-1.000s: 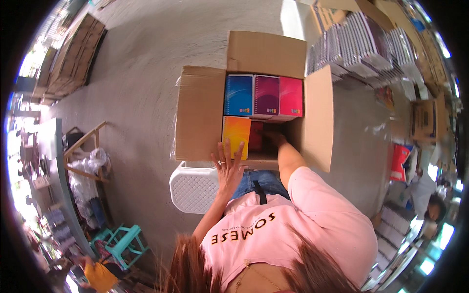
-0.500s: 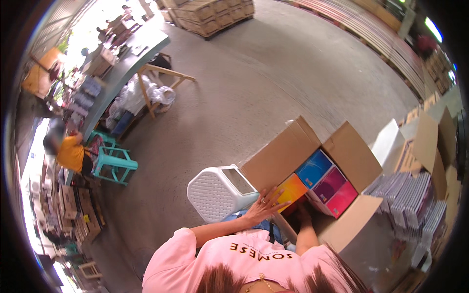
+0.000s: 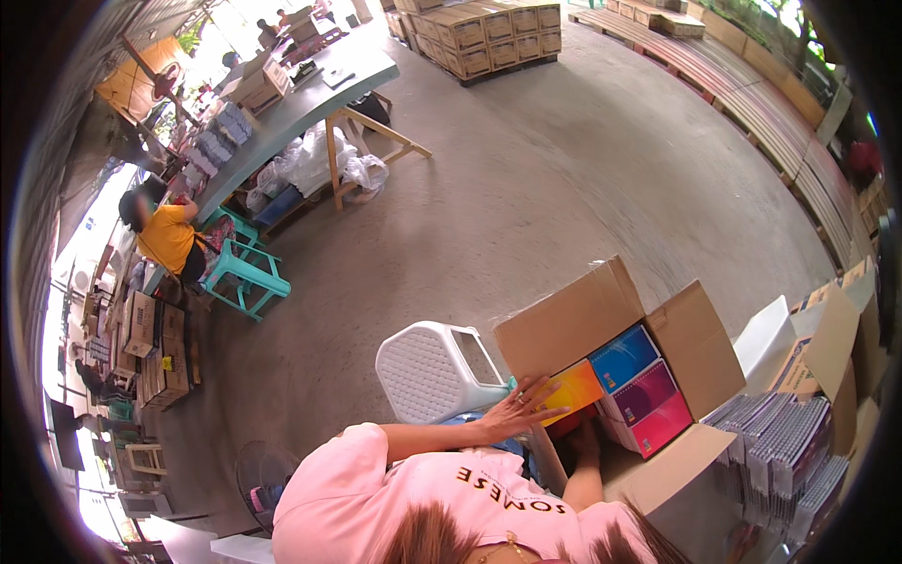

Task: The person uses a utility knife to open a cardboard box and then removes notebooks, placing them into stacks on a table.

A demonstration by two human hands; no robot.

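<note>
An open cardboard box point(image 3: 676, 465) stands in front of me with its flaps spread. Packed inside are spiral notebooks: a yellow-orange notebook point(image 3: 573, 387), a blue notebook point(image 3: 625, 357), a purple notebook point(image 3: 644, 395) and a pink notebook point(image 3: 660, 425). My left hand point(image 3: 522, 412) lies over the yellow-orange one at the box's left edge, fingers stretched out and apart. Down in the near corner of the box is my right hand point(image 3: 584, 442), beside the pink and purple notebooks. Its fingers are lost in shadow, and whatever they touch is hidden.
Left of the box stands a white plastic stool point(image 3: 437, 371). Stacks of spiral-bound notebooks point(image 3: 775, 432) and another open carton point(image 3: 827, 348) are at the right. Farther left, a person in yellow point(image 3: 169, 237) sits by a long table point(image 3: 310, 103), near a turquoise stool point(image 3: 249, 277).
The view has turned, so the room and the box appear shifted. My left hand stays on the yellow-orange notebook and my right hand remains inside the box.
</note>
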